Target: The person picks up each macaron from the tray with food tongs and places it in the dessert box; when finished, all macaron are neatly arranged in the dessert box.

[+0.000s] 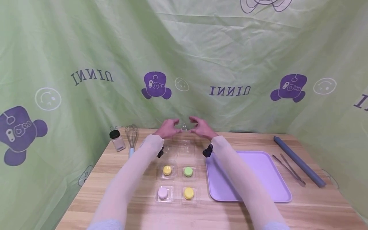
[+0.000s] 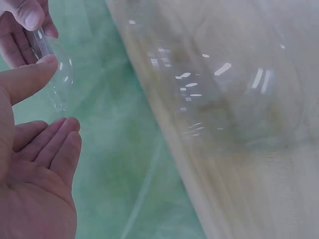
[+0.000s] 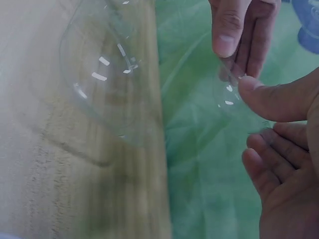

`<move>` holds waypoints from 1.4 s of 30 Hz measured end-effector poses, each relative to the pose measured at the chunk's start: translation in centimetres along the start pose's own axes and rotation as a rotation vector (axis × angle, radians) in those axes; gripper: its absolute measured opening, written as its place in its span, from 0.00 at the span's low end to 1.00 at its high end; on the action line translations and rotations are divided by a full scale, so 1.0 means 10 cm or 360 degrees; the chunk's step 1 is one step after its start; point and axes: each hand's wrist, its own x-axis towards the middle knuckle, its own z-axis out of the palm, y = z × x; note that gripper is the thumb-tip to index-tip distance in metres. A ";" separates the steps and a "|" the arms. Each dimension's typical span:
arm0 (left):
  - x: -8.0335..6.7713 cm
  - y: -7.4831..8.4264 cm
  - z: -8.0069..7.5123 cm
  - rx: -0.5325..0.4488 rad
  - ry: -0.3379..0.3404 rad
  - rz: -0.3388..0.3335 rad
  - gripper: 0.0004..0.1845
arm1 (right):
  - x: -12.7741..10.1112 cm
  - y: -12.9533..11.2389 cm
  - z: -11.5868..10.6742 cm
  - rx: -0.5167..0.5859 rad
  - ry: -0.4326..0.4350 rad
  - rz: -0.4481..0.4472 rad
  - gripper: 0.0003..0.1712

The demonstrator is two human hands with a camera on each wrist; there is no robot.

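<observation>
One clear dome (image 1: 185,127) sits between fingers (image 2: 67,152) of left hand (image 1: 168,128) and right hand (image 1: 203,128).

1. We see the right hand (image 3: 291,174), its thumb at the near edge of a clear plastic piece (image 3: 229,94) and its fingertips at the lower edge.
2. We see the left hand (image 3: 246,32) above, pinching the same piece between thumb and fingers.
3. To the left we find a clear, domed plastic container (image 3: 102,74) catching bright glints on the wooden table (image 3: 134,199).
4. Beyond the table's edge we see green cloth (image 3: 209,189) with a bluish print (image 3: 309,30), cut off at the upper corner.
</observation>
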 end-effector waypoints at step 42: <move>-0.68 0.27 -0.68 -0.1488 -0.0817 0.0010 0.26 | -0.66 -0.79 -0.06 -0.1703 0.0774 -0.2014 0.27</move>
